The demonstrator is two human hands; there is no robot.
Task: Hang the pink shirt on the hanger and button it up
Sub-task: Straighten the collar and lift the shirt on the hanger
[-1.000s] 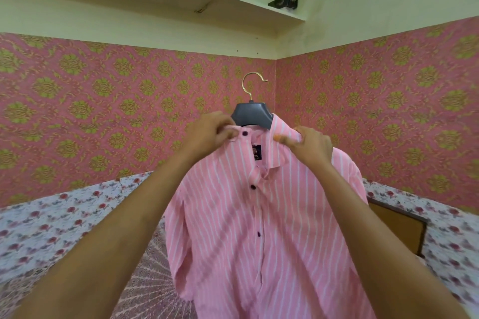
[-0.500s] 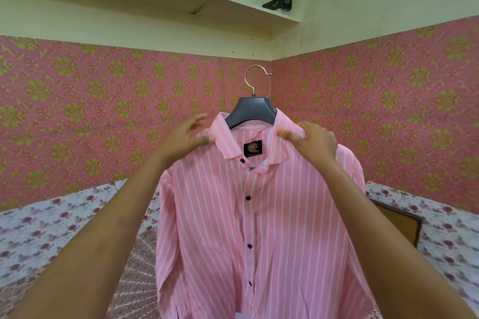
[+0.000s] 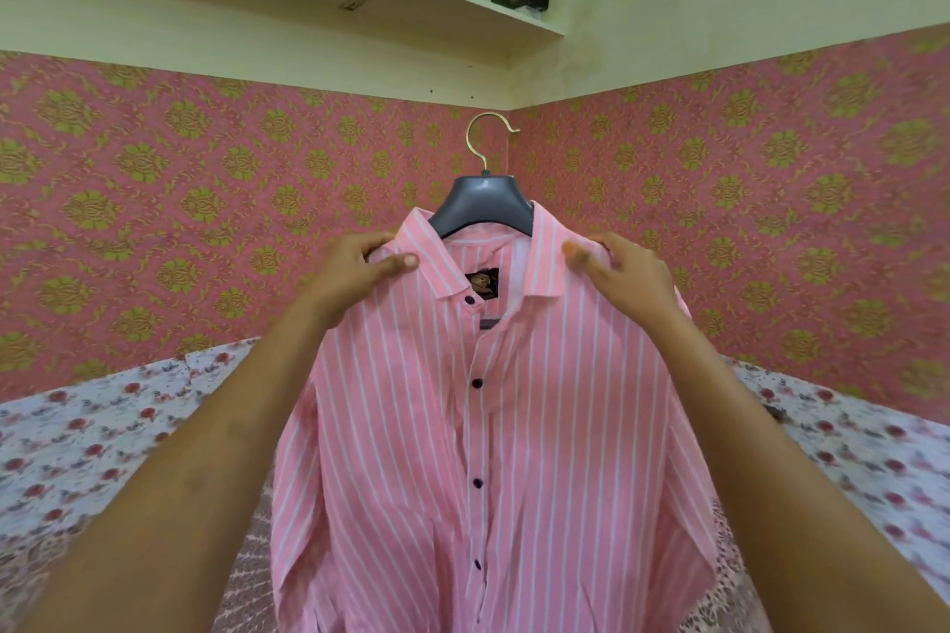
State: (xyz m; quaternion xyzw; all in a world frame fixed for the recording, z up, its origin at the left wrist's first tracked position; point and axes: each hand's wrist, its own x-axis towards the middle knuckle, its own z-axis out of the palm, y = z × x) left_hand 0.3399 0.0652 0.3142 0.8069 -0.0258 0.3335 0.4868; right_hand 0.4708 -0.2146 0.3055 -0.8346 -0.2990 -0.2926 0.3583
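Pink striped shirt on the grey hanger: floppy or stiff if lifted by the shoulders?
Probably floppy: the pink striped shirt sags in folds below the grey plastic hanger. Likely light: left hand and right hand carry it by pinching the shoulders.

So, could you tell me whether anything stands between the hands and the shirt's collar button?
Nothing visible does. The left hand and the right hand grip the shirt at its shoulders on the hanger, either side of the collar, and the collar button lies uncovered between them.
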